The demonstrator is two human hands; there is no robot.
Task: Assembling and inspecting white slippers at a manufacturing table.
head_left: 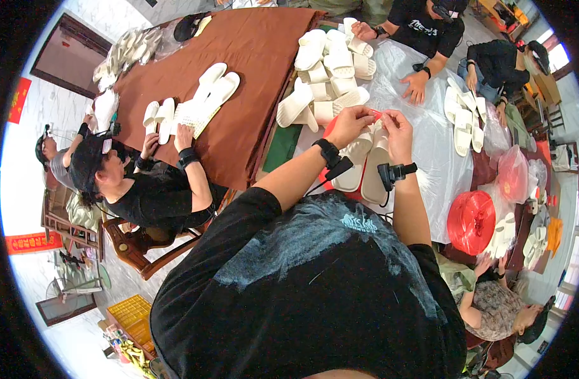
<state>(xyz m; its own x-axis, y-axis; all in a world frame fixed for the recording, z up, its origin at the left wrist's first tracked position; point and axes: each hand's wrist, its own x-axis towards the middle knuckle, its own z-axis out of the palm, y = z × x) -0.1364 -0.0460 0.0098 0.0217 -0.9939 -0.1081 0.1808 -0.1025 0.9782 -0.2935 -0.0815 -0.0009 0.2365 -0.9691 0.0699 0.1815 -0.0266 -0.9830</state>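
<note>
Slipper pair: cream slippers [349, 181], landmark; lying on the plastic sheet [438, 158] in front of the wearer's chest, partly hidden by forearms.
Red strand: thin red strand [376, 115] above the far end of the slipper pair; more red shows beside and between the two slippers, full path unclear.
Left hand: left hand [352, 125] over the far left of the slipper pair, thumb and fingertips pinched together on the strand.
Right hand: right hand [398, 131] over the far right of the slipper pair, fingertips also pinched on the strand; exact contact too small to tell.
Strand risk: could slip or go slack if either pinch loosens; thin plastic-looking stuff, probably slick.
Slipper risk: pair may skew or slide apart if the pull is uneven, smooth sheet underneath.
Wrist risk: right wrist camera [390, 174] hangs just beside the slipper pair; may snag strand or nudge a slipper.
Pile risk: slipper pile [327, 66], just beyond the slipper pair, might topple if the left elbow or hand swings out.
Roll: red roll [471, 222] right of the slipper pair; any link to the strand, cannot tell.
</note>
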